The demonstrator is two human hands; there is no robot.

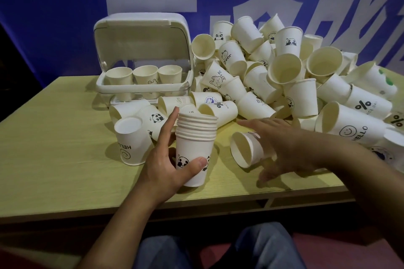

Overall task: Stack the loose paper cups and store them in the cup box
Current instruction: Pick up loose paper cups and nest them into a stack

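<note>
My left hand (166, 159) grips an upright stack of several nested white paper cups (195, 137), thumb across the panda print on the bottom cup. My right hand (282, 144) is spread over a cup lying on its side (243, 148), fingers extended, thumb near the table; I cannot tell whether it touches the cup. A large heap of loose cups (284, 72) fills the right half of the table. The white cup box (142, 87) stands open at the back left with three cup stacks (145, 74) inside.
More loose cups lie in front of the box, one upside down with HELLO print (131, 144). The wooden table (54, 137) has a near edge just above my knees. A blue and white banner (54, 6) hangs behind.
</note>
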